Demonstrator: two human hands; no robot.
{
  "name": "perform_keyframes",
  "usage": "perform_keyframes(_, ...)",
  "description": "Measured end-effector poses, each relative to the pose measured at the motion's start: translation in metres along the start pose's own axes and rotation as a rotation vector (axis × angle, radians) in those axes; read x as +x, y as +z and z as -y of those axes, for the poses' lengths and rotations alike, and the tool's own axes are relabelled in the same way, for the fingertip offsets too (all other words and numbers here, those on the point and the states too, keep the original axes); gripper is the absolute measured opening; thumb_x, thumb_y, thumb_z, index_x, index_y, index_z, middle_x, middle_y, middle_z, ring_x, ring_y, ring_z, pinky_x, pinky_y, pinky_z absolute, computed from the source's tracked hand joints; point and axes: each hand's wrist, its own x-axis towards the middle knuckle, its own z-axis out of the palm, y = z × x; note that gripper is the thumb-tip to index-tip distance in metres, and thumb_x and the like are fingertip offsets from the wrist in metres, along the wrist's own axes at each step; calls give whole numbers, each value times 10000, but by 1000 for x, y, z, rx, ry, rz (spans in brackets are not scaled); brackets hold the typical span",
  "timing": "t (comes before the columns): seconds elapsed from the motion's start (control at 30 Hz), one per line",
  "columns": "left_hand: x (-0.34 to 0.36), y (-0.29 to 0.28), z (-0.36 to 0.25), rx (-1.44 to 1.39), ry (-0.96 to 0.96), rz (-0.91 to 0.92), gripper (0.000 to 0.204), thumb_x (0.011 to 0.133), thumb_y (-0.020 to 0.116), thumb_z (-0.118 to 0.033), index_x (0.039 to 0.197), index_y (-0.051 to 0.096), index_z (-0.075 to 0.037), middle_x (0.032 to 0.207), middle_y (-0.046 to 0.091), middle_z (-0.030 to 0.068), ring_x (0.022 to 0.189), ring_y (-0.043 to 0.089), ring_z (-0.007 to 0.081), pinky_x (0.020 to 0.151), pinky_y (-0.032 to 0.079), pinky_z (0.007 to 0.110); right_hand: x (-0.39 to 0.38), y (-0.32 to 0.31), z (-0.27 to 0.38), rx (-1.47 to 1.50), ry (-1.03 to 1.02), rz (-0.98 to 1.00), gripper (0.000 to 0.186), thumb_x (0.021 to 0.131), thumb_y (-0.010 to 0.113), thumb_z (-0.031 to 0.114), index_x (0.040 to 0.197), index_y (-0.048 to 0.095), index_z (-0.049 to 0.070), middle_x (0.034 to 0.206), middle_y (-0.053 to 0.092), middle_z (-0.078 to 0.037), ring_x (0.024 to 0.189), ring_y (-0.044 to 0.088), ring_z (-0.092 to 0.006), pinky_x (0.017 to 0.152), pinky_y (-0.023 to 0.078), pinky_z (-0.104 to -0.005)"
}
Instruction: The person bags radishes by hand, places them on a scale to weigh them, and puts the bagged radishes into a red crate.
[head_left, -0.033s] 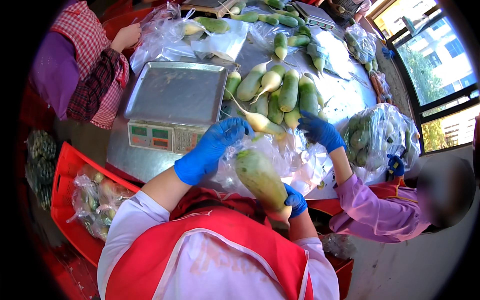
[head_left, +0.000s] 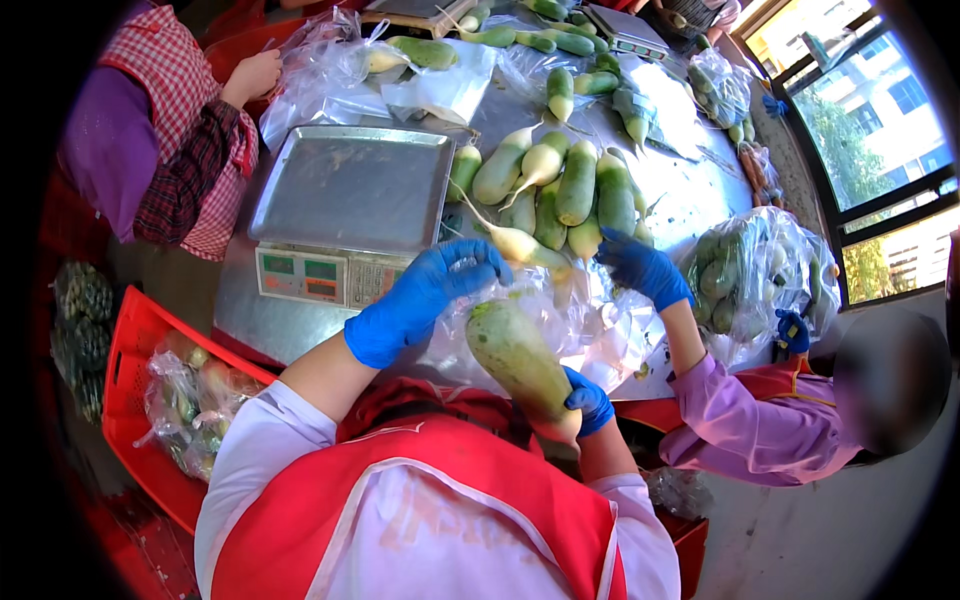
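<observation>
A: Head view, biggest first: a steel table (head_left: 690, 200) heaped with pale green radishes (head_left: 578, 185), and a flat-topped weighing scale (head_left: 350, 190) at its near-left.

B: And what the person is working on?

A: One big radish (head_left: 515, 362), close to the chest at the table's near edge. It is fat and blunt, green over most of its length, paling to cream at the bottom end. It sits half inside a clear plastic bag (head_left: 590, 325).

B: How is it held?

A: The right hand (head_left: 588, 400), blue-gloved, is cupped under the lower end with fingers wrapped round it. The left hand (head_left: 425, 295), also gloved, is pinched shut on the bag's rim above the top. I can't quite tell whether those fingers touch the radish too, the film crumples over them.

B: How would it handle?

A: Dense and stiff, I'd judge, heavy for one hand, and the smooth skin may slide against film and glove. Support from beneath, near the thick middle, looks safest. The bag is thin and could tear.

B: Anything smaller?

A: Another worker's gloved hand (head_left: 640, 268) rests on the bags just right of it.
</observation>
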Motion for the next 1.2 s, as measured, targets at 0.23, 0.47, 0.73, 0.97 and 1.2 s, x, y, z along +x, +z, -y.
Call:
perform_keyframes(0.23, -38, 23, 22, 255, -319, 335, 207, 840, 559, -95, 1046, 552, -76, 913, 574, 9, 898, 512, 86, 836, 412, 261, 37, -2, -18, 527, -217, -132, 687, 721, 619, 342, 1264, 393, -14, 1189, 507, -181, 1068, 508, -323, 937, 402, -421)
perform_keyframes(0.47, -63, 29, 43, 145, -463, 186, 274, 897, 490, -91, 1170, 468, -98, 1029, 520, 75, 887, 539, 123, 770, 473, 254, 68, -9, 3, 469, -665, -107, 644, 767, 601, 419, 1269, 423, 58, 1271, 474, -116, 1155, 451, -292, 1000, 330, -467)
perform_keyframes(0.73, -80, 10, 2, 170, -256, 216, 207, 862, 464, -5, 1049, 552, -17, 1000, 589, 48, 844, 528, 89, 800, 433, 237, 83, 18, -60, 803, -573, 0, 519, 856, 542, 304, 1283, 395, 48, 1317, 426, -114, 1211, 394, -273, 1049, 263, -452)
perform_keyframes(0.97, -76, -25, 35, 34, -230, -220, 209, 819, 449, 51, 964, 586, -13, 954, 614, 67, 916, 563, 134, 824, 421, 246, 71, -18, -99, 606, -379, -521, 305, 849, 581, 196, 1111, 524, 51, 1161, 545, -97, 1094, 488, -251, 985, 342, -420)
perform_keyframes(1.2, -85, -31, 53, 61, -265, -333, 176, 829, 454, 41, 905, 601, -16, 892, 619, 60, 846, 560, 123, 789, 424, 240, -1, 28, -47, -719, -257, -1046, 239, 817, 618, 134, 1001, 598, -18, 893, 621, -51, 842, 553, -132, 782, 432, -296)
